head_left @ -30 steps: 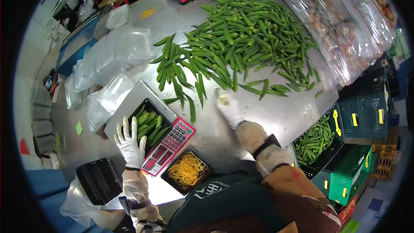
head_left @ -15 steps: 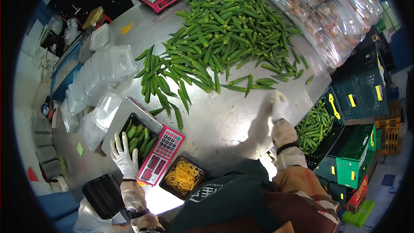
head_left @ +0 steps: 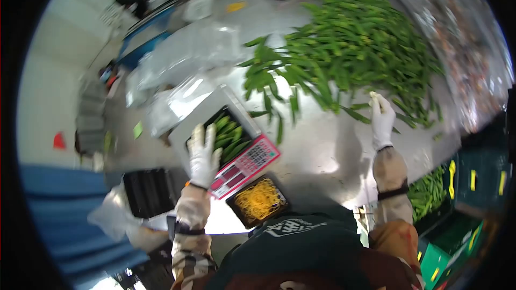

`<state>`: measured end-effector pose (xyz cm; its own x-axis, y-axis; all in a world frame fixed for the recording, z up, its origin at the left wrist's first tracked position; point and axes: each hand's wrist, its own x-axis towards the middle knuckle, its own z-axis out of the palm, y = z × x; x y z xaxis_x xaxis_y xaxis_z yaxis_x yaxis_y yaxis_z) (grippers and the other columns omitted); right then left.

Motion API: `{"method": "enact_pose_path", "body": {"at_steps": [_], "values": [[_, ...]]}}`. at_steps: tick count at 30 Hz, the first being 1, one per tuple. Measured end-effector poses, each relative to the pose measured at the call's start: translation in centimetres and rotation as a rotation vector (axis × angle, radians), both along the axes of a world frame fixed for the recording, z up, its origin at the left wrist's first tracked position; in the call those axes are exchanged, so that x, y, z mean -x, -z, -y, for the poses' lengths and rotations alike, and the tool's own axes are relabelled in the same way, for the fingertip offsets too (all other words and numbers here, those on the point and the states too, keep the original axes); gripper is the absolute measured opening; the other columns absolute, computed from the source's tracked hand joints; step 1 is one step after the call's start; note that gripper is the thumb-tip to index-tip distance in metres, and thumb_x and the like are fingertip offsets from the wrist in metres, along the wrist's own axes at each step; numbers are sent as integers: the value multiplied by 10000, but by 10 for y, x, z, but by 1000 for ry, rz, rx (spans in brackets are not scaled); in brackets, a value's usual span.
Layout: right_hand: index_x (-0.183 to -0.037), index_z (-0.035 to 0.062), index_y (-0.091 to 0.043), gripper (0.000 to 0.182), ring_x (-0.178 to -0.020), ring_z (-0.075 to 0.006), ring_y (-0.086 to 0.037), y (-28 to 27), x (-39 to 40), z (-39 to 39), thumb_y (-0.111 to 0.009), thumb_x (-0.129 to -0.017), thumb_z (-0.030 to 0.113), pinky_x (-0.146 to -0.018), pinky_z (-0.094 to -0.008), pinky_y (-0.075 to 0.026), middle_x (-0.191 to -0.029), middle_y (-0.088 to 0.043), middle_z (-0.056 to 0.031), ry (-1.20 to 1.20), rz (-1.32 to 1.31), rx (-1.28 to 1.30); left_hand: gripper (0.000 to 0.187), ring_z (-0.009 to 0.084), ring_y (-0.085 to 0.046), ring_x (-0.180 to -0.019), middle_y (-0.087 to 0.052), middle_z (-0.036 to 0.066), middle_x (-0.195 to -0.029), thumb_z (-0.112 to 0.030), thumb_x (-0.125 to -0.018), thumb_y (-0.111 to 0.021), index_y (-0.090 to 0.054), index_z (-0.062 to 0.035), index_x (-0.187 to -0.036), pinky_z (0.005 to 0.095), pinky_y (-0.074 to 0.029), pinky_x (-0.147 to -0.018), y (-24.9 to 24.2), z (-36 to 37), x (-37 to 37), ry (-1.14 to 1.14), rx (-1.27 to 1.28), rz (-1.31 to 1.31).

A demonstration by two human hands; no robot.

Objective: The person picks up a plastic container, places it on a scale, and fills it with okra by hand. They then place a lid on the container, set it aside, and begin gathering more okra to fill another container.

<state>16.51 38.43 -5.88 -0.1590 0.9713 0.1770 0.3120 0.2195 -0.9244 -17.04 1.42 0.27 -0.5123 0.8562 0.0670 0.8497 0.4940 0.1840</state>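
- On the far left, a black tray [head_left: 146, 192] sits empty near the edge of the bench [head_left: 322, 156], with crinkly plastic bags [head_left: 115, 217] just beside it.
- Your left hand [head_left: 203, 156], in a white glove, lies flat with its fingers spread on the black tray of okra [head_left: 228, 135]. Your grip there is open. It presses, it does not pinch.
- That tray sits on the scale [head_left: 244, 164], the one with the red front and buttons.
- Just in front of the scale is a small tray of yellow rubber bands [head_left: 258, 200].
- Clear plastic boxes [head_left: 188, 70] are stacked behind the scale, a bit blurry.
- The okra pile [head_left: 355, 48] fills the middle and right of the bench. Okra pods are light and stiff, but they can snap or bruise, so I think you should take each one around its middle, gently.
- Your right hand [head_left: 382, 118], also gloved, is at the near edge of the pile, touching loose pods. It looks curled around something pale, but the picture is too blurry to tell what your grip holds.
- On the right, below the bench, a green crate [head_left: 430, 193] holds more okra.
- Loose pods lie between your two hands, so they could get in the way.
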Motion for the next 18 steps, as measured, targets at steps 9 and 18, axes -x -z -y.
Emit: {"method": "enact_pose_path", "body": {"at_steps": [9, 18], "values": [[-1143, -23, -622, 223, -705, -77, -585, -80, 179, 170, -502, -979, 66, -643, -196, -466, -850, -664, -59, -970, -459, 456, 751, 323, -261, -1423, -323, 191, -1503, -1, -794, -677, -342, -74, -1463, 379, -224, -1152, -1, 20, 11, -79, -417, 239], [-1233, 48, -608, 292, -605, -58, -505, -45, 192, 189, -557, -946, 75, -568, -210, -407, -697, -601, -8, -934, -87, 470, 449, 293, -576, -1152, -607, 170, -1228, -35, -861, -615, -525, -24, -1300, 346, -437, -991, 24, 74, 96, -469, -704, 325]]}}
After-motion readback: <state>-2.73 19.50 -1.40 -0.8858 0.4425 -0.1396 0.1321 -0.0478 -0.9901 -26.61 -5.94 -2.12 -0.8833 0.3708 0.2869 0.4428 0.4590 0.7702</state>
